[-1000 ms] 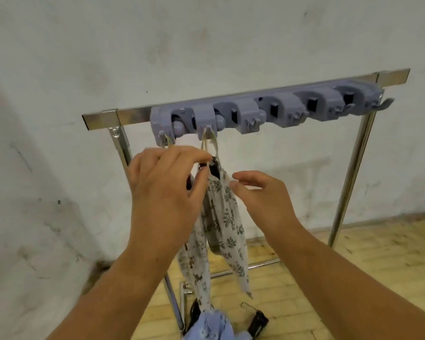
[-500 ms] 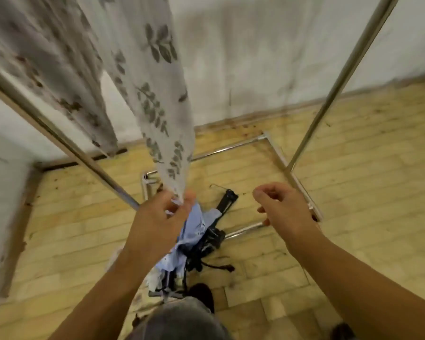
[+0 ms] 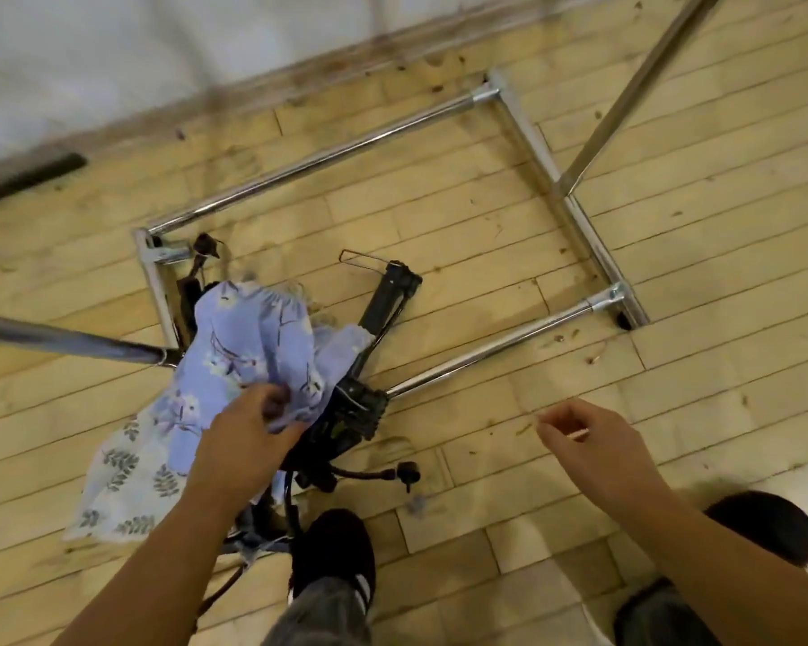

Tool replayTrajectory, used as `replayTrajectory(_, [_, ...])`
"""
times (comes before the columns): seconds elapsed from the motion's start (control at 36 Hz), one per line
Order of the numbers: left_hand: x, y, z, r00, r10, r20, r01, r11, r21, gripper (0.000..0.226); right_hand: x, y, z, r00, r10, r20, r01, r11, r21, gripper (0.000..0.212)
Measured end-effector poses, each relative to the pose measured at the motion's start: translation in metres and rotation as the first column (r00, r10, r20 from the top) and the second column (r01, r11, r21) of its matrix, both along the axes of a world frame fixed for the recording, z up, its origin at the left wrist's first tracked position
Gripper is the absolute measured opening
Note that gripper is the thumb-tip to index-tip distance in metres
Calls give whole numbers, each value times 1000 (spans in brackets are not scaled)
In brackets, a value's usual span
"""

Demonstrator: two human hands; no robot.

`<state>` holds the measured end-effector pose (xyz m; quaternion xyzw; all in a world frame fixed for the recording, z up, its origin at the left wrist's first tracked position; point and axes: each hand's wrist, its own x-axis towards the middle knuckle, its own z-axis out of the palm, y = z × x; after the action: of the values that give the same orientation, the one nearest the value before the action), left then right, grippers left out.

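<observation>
I look straight down at a pile of clothes on the wooden floor. A lilac floral garment (image 3: 253,347) lies on top, and my left hand (image 3: 248,435) grips its lower edge. Under it spreads a white cloth with a grey leaf print (image 3: 122,477). Black clip hangers (image 3: 388,296) and cords lie tangled beside and beneath the cloth. My right hand (image 3: 593,440) hovers over bare floor to the right, fingers loosely curled, holding nothing.
The chrome base frame of a clothes rack (image 3: 574,212) lies around the pile, with its uprights (image 3: 644,81) rising at right and left. My black shoes (image 3: 332,557) stand just below the pile. A white wall (image 3: 159,49) meets the floor at the top.
My view has dropped from the rack's grey hooks to the floor. My left hand let go of the hanging leaf-print cloth and now grips the lilac garment. My right hand has lowered.
</observation>
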<state>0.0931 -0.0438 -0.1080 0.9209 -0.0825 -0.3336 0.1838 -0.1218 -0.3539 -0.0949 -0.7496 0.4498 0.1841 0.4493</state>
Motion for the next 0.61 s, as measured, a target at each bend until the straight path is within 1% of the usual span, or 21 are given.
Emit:
replayTrajectory(0.06, [-1,-1,5,996,44,76,-41,998,-41,5,-8,-8,-15,999,11,-45,-11,1000,-6,7])
replayTrajectory(0.08, [-2,-3,11,991,92,99,-86,994,-68,5,-11,-11,-22,998,8,-67,-8,1000,-9,6])
replayTrajectory(0.14, [-4,-6,27,974,192,119,-175,975,-138,13,-14,-17,-34,994,-6,-106,4,1000,-18,1])
replayTrajectory(0.19, [-5,-13,44,945,312,99,-283,931,-232,24,-17,-19,-46,989,-7,-146,0,999,-49,11])
replayTrajectory(0.25, [-1,-19,58,894,447,17,-415,844,-340,29,-20,-21,-59,983,13,-185,-35,993,-113,25])
replayTrajectory(0.31, [4,-22,61,811,559,-170,-571,693,-440,29,-22,-21,-72,978,15,-209,-49,986,-162,39])
replayTrajectory(0.33, [6,-24,63,779,570,-261,-620,639,-456,20,-23,-23,-75,977,3,-215,-41,984,-174,45])
replayTrajectory(0.36, [7,-26,65,759,567,-320,-649,614,-449,28,-24,-23,-80,976,3,-217,-41,984,-172,48])
replayTrajectory(0.42, [9,-22,60,743,519,-423,-669,606,-431,80,-25,-24,-88,976,0,-216,-35,987,-156,48])
replayTrajectory(0.44, [9,-23,58,726,509,-463,-684,606,-406,96,-24,-24,-92,977,-8,-212,-25,988,-153,46])
replayTrajectory(0.47, [10,-23,54,719,488,-495,-686,615,-390,102,-24,-23,-96,979,-17,-203,-17,986,-163,42])
replayTrajectory(0.5, [10,-25,56,709,483,-515,-694,609,-384,101,-24,-23,-99,981,-24,-192,-11,984,-179,38])
replayTrajectory(0.56, [10,-21,48,692,515,-506,-711,605,-357,96,-24,-21,-106,985,-35,-168,0,979,-205,28])
replayTrajectory(0.61, [9,-15,42,682,544,-489,-720,616,-320,100,-25,-21,-110,987,-55,-148,23,978,-209,15])
